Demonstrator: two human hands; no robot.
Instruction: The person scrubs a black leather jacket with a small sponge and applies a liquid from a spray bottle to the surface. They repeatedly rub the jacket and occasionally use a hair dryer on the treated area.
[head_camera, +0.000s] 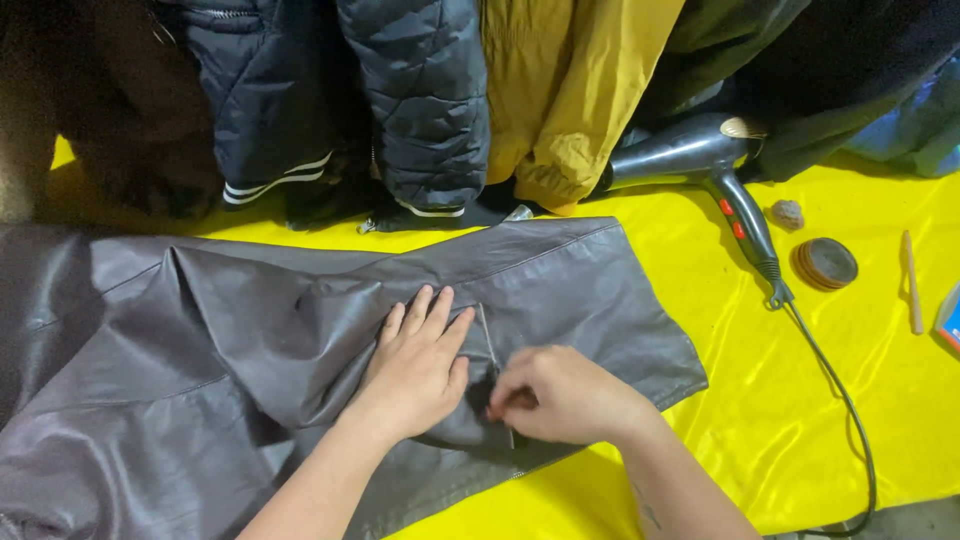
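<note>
A dark grey leather jacket (200, 350) lies spread over a yellow satin cloth (800, 380) on the table. My left hand (418, 365) presses flat on the leather, fingers together, beside a seam or slit. My right hand (560, 395) sits just right of it, fingers pinched at the edge of that dark opening in the leather; whether a small tool is between the fingers cannot be made out.
Hanging jackets line the back: dark quilted ones (420, 100) and a mustard one (565, 90). A grey hair dryer (700, 160) lies at the right, its cord (850, 420) trailing toward me. Near it are a small stone (787, 214), a brown tape roll (825, 263) and a wooden stick (912, 285).
</note>
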